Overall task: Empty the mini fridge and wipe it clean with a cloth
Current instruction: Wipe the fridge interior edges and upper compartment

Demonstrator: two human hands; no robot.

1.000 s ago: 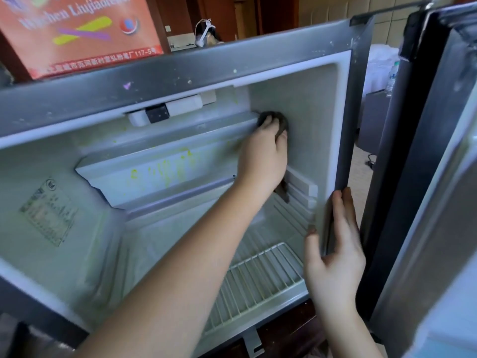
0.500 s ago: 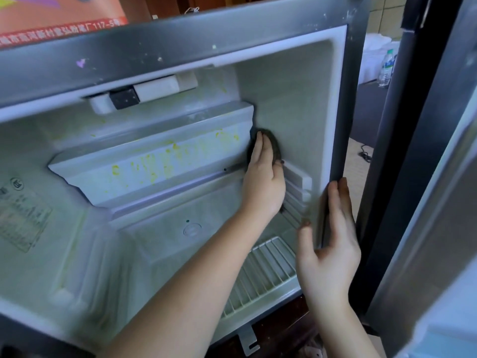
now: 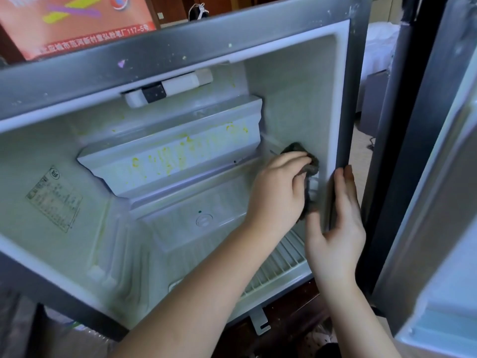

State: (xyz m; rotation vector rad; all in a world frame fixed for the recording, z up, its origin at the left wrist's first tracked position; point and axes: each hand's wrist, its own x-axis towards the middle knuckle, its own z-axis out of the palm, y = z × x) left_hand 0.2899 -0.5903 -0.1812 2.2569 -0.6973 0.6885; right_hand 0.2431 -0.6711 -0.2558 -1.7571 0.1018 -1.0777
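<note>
The dark cloth [image 3: 312,165] is mostly hidden behind the left hand [image 3: 278,187] — print on the wall label [image 3: 54,200] is too small to read, and the fridge door [image 3: 438,177] is cut off at right.

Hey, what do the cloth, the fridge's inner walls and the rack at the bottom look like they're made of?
Cloth: dark, soft fabric, bunched and creased.
Inner walls: likely moulded white plastic, matt, with rounded corners and ribs.
Rack: thin parallel white bars, probably coated wire.

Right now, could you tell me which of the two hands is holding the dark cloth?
The left hand, reaching inside the mini fridge, grips the dark cloth at its right wall; the right hand only holds the front edge.
</note>
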